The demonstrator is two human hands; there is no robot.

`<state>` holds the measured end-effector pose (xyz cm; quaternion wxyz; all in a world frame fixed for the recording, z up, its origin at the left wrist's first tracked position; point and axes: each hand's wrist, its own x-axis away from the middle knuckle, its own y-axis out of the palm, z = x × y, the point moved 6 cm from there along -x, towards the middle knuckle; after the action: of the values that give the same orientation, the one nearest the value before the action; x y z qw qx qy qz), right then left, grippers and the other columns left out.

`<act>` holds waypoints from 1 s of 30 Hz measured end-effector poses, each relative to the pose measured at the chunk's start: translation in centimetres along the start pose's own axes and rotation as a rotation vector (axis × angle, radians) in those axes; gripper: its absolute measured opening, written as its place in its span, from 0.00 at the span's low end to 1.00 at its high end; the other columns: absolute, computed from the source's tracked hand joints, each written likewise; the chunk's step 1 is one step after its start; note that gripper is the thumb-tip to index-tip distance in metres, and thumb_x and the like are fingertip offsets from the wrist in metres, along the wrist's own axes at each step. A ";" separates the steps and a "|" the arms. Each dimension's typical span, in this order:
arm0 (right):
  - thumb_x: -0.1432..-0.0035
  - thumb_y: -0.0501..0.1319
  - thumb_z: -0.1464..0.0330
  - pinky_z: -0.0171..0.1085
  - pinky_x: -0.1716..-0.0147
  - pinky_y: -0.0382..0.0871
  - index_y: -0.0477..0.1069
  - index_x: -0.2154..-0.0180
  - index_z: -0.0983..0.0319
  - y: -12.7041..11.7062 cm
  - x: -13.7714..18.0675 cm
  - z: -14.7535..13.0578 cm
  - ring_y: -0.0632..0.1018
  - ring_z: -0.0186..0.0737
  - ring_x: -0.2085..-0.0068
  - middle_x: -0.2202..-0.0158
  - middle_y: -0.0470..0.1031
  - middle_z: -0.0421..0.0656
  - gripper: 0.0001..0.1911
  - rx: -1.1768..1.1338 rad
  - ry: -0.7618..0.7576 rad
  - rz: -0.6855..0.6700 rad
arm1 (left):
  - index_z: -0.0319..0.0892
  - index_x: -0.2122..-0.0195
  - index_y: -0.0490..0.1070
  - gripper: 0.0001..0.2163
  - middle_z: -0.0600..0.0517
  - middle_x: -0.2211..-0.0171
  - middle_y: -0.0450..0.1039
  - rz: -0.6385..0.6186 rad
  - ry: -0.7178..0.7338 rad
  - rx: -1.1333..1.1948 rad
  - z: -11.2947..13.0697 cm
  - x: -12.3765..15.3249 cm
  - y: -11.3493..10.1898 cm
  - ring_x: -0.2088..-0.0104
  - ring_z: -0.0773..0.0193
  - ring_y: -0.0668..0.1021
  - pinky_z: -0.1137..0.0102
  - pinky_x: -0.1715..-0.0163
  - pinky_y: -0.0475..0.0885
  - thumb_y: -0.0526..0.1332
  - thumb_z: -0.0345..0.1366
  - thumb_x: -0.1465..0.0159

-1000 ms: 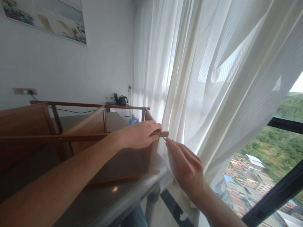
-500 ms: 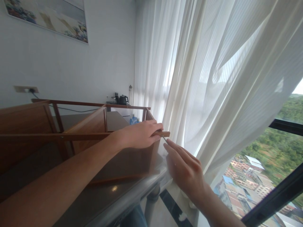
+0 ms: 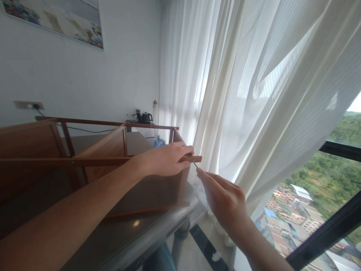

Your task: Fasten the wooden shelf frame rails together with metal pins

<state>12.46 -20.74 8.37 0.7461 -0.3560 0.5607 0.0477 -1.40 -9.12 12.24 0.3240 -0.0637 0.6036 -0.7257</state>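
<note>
A brown wooden shelf frame (image 3: 96, 162) lies on its side on the table, with panels between its long rails. My left hand (image 3: 169, 158) is wrapped round the near rail close to its right end, thumb below and fingers over the top. A slim metal hex key (image 3: 194, 164) meets the rail just beyond my left fingertips. My right hand (image 3: 222, 192) pinches the outer end of the hex key between thumb and fingers. Its tip is too small to make out where it touches the wood.
The grey table edge (image 3: 169, 218) runs below the frame. White curtains (image 3: 239, 94) hang close on the right, before a window (image 3: 332, 165) with a dark frame. A black kettle (image 3: 146, 118) stands at the back, near blue-tinted bottles (image 3: 159, 142).
My right hand's fingers have shifted and closed more tightly at the hex key's outer end. The left hand keeps its hold on the rail. The view has moved slightly.
</note>
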 end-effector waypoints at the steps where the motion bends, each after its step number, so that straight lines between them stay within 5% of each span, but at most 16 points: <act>1: 0.34 0.58 0.82 0.34 0.65 0.80 0.78 0.49 0.66 -0.1 -0.1 0.0 0.85 0.39 0.62 0.59 0.84 0.47 0.16 -0.014 0.025 -0.001 | 0.48 0.50 0.69 0.13 0.48 0.51 0.73 0.000 -0.003 0.002 0.0 0.0 0.0 0.55 0.56 0.77 0.63 0.57 0.69 0.52 0.46 0.28; 12: 0.37 0.64 0.73 0.33 0.74 0.73 0.84 0.56 0.54 0.0 -1.5 2.1 0.78 0.34 0.67 0.65 0.77 0.41 0.12 -0.292 0.375 -0.022 | 0.50 0.45 0.68 0.16 0.48 0.49 0.74 -0.009 -0.015 0.015 -0.4 -0.2 0.2 0.52 0.55 0.77 0.62 0.55 0.69 0.52 0.48 0.28; 20: 0.37 0.66 0.63 0.33 0.77 0.79 0.83 0.58 0.60 1.9 0.5 3.3 0.82 0.37 0.76 0.76 0.81 0.39 0.09 -0.644 0.688 0.042 | 0.49 0.47 0.69 0.14 0.48 0.50 0.74 0.019 -0.005 -0.004 -0.3 -0.2 0.1 0.54 0.55 0.77 0.62 0.55 0.69 0.53 0.47 0.29; 23: 0.36 0.66 0.65 0.32 0.71 0.81 0.80 0.57 0.59 1.5 0.8 2.8 0.85 0.37 0.72 0.72 0.83 0.38 0.07 -0.474 0.635 0.137 | 0.48 0.48 0.70 0.14 0.47 0.52 0.74 0.013 -0.010 -0.004 -0.1 -0.1 0.0 0.55 0.55 0.77 0.62 0.57 0.70 0.52 0.47 0.28; 30: 0.36 0.63 0.76 0.33 0.63 0.80 0.74 0.53 0.61 0.4 -1.0 -0.4 0.85 0.37 0.63 0.63 0.84 0.41 0.10 0.112 0.162 0.214 | 0.48 0.48 0.70 0.16 0.48 0.52 0.72 0.016 0.008 -0.024 0.0 0.1 0.1 0.56 0.57 0.77 0.62 0.56 0.70 0.50 0.48 0.27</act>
<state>11.58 -20.33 9.04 0.7077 -0.2545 0.6557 0.0666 -1.42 -9.20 12.16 0.3266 -0.0600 0.6138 -0.7162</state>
